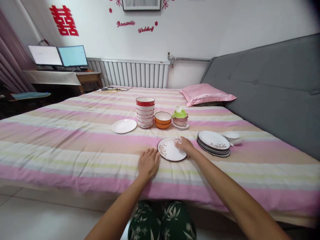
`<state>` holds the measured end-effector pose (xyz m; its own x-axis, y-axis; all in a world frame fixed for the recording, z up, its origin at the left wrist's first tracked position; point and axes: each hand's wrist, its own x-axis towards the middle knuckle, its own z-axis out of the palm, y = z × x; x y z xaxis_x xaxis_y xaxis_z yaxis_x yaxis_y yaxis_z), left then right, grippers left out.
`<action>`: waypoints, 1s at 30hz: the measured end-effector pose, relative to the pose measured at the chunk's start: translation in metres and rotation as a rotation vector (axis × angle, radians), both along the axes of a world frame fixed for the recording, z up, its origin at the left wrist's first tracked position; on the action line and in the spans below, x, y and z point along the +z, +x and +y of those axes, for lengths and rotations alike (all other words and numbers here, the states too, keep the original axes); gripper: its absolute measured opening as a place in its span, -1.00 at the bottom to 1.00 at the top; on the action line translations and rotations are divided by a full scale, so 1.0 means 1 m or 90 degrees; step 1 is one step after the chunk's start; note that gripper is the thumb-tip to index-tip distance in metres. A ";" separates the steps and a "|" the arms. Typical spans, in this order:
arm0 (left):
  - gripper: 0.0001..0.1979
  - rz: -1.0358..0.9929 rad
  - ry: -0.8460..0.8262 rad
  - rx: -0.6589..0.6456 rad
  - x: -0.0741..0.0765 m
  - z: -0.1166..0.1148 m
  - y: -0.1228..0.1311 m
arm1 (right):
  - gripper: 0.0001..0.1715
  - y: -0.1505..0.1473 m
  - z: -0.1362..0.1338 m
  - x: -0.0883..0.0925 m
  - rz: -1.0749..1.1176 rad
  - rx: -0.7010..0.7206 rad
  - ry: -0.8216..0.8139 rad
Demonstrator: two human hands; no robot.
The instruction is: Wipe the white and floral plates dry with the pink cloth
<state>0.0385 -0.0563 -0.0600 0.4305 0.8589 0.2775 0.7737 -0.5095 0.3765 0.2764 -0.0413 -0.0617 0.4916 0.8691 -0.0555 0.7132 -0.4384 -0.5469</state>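
Observation:
A white plate with a dark rim and a floral pattern (170, 150) lies on the striped bedspread in front of me. My right hand (185, 146) grips its right edge, with fingers over the top. Flat on the bedspread, fingers stretched out, rests my left hand (149, 162) close by the plate's left edge. To the right sits a stack of similar plates (213, 140). Behind the single plate stand a tall stack of white and red bowls (145, 113), two orange bowls (163, 120) and a pile of small dishes topped by a green leaf-shaped one (180, 115).
A plain white plate (124, 126) lies left of the bowls. Small white dishes and spoons (232, 136) are beside the plate stack. A pink pillow (206, 93) rests against the grey headboard (272, 80). Cables (115, 89) lie on the bed's far edge.

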 end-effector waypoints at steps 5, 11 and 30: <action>-0.64 -0.114 -0.052 0.112 0.008 0.024 0.033 | -0.48 0.009 0.008 -0.004 0.116 -0.048 0.055; -0.85 -0.354 -0.095 0.231 0.008 0.053 0.070 | -0.56 0.013 0.033 0.006 0.285 -0.087 0.239; -0.50 -0.556 -0.416 -0.055 0.024 0.146 0.105 | -0.57 0.034 0.094 -0.007 0.360 -0.018 0.510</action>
<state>0.1434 0.0893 -0.0357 0.3725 0.9278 0.0186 0.0790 -0.0517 0.9955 0.3102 0.0524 -0.0686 0.5947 0.7412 0.3113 0.2490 0.1984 -0.9480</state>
